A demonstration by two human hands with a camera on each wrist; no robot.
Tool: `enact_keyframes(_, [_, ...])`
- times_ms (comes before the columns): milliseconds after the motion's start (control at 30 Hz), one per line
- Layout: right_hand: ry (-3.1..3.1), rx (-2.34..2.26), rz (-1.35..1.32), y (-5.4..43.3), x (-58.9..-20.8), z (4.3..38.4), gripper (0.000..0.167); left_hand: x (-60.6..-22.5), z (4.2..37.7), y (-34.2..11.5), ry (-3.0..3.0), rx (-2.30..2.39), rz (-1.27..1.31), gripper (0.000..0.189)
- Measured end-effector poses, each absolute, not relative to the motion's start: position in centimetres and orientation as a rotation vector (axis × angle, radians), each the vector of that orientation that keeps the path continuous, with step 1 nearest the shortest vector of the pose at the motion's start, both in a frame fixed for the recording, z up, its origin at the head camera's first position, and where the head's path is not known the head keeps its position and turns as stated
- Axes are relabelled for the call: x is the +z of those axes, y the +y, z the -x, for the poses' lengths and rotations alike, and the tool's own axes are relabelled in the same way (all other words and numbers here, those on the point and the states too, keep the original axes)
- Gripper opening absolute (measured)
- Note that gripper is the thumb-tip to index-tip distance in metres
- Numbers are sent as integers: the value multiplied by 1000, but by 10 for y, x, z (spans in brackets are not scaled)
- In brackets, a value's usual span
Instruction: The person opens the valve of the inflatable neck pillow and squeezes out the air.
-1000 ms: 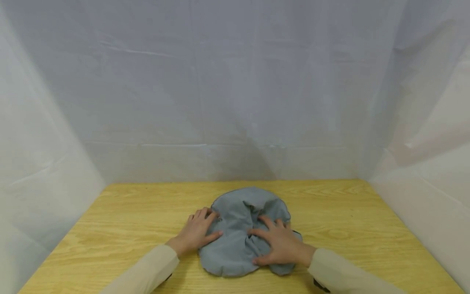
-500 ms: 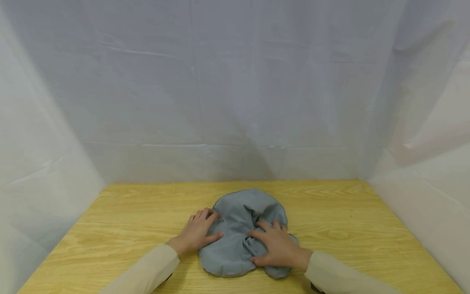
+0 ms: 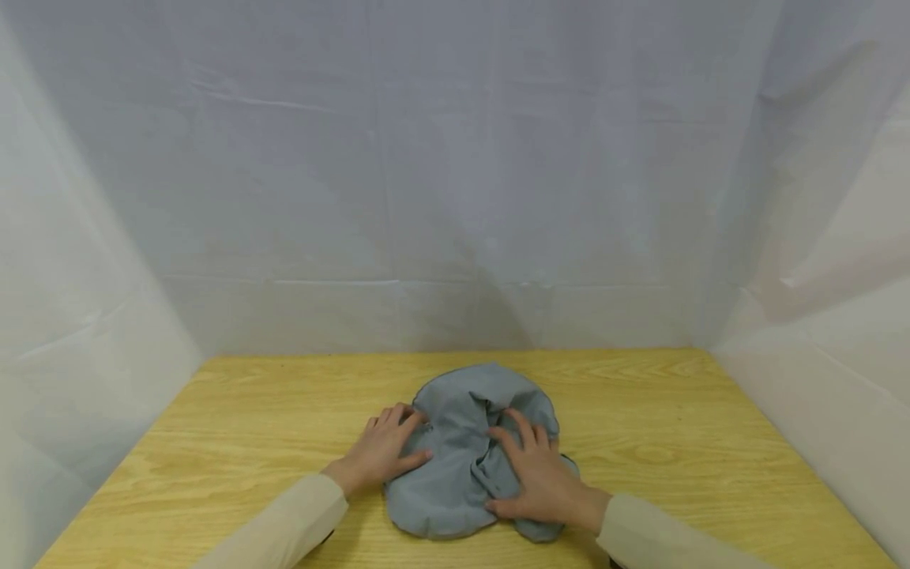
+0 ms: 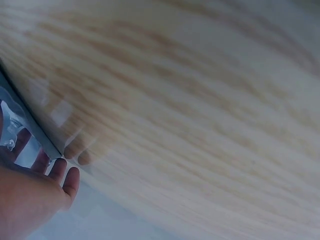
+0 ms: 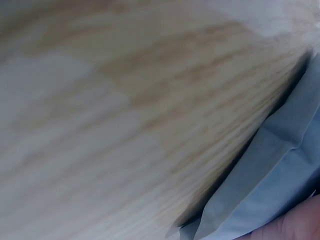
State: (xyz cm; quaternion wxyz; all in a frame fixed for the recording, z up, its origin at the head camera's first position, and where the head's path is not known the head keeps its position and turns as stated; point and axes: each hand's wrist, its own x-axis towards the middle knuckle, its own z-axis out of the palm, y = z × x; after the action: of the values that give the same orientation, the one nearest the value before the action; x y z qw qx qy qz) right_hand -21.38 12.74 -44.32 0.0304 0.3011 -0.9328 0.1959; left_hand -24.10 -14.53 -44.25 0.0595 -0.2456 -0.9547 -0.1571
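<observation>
A limp grey fabric neck pillow (image 3: 444,486), or something much like one, lies on the desk at 6 o'clock in the head view, its outline rounded and its edge seamed. Deep, dark creases gather just right of its middle, while the surface toward 7 o'clock is smoother. A narrower lobe sticks out toward 5 o'clock. In the left wrist view a small clear, glossy part (image 4: 11,132) shows against it. At its 9 o'clock edge the left hand (image 3: 380,446) is loosely open, thumb stretched over the fabric and the other fingers slightly bent at the rim. At 4 o'clock the right hand (image 3: 543,478) is spread wide, fingers bent and touching the creased part, thumb apart near the lower edge. Pale sleeves (image 3: 284,521) cover both forearms. The wood-grained desk (image 3: 270,419) meets a wrinkled whitish sheet (image 3: 455,182) at 12 o'clock.
</observation>
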Motion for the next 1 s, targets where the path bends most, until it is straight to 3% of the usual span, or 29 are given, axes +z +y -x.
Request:
enact_keyframes(300, [-2975, 763, -815, 131, -436, 213, 96, -444, 242, -146, -2895, -468, 747, 45])
enact_keyframes(1000, [-2978, 530, -969, 148, -434, 220, 86, -442, 241, -146, -2886, -462, 750, 44])
